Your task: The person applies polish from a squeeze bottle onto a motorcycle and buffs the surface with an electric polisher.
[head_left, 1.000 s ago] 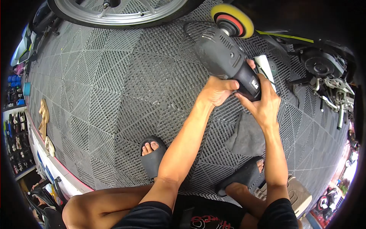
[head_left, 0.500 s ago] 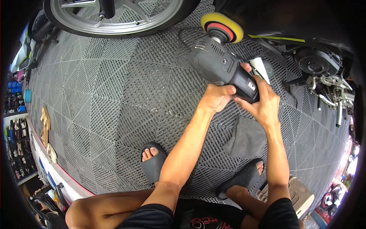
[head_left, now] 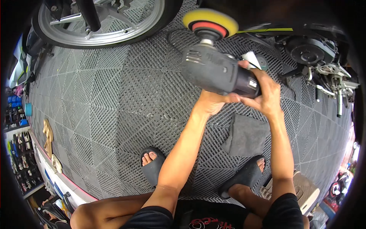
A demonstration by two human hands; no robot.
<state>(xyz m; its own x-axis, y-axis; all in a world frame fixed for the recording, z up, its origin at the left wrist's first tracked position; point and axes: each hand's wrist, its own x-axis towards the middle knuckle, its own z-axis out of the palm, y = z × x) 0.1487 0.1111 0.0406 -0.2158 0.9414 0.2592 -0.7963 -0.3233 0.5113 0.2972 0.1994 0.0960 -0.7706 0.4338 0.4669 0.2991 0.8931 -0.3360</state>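
A dark grey power polisher is held above the floor, its yellow foam pad with a red backing pointing up near the motorcycle's dark body. My left hand supports the tool's underside, thumb along the housing. Around the black handle wraps my right hand, fingers on the far side and thumb below. Just beyond the right hand, a white object shows in part. Below the tool, a folded grey cloth lies on the floor.
A motorcycle wheel is at the upper left, and an engine with footpegs at the right. My slippered feet, one slipper at left, rest on the grid floor. A beige stool stands at lower right.
The polisher has turned and shifted left, with both hands still on it. The view has shifted too, showing more of the wheel.
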